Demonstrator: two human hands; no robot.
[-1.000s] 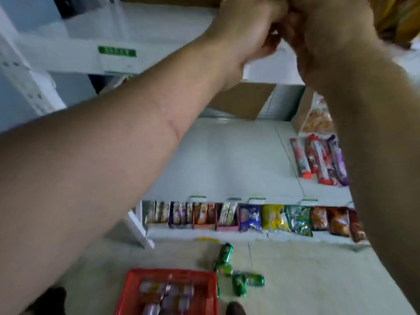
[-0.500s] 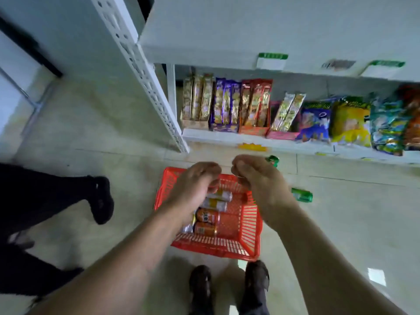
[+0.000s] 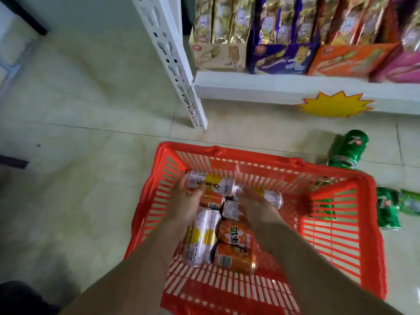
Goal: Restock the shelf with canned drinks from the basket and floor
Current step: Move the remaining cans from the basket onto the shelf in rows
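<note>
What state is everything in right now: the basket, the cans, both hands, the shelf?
Red basket: on the floor, partly filled, cans bunched at its left.
White-and-yellow cans: lying on their sides in the basket.
Orange cans: lying on their sides in the basket.
Green cans: tipped over on the floor beside the basket.
Left hand: inside the basket, touching a can, grip unclear.
Right hand: inside the basket, over the cans, grip unclear.
Bottom shelf: stocked with snack boxes.

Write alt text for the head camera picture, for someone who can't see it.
Two bare hands, left hand and right hand, reach into a red basket of white and orange cans on a tiled floor. Green cans lie on the floor at its right, below a white shelf of snack boxes.
</note>
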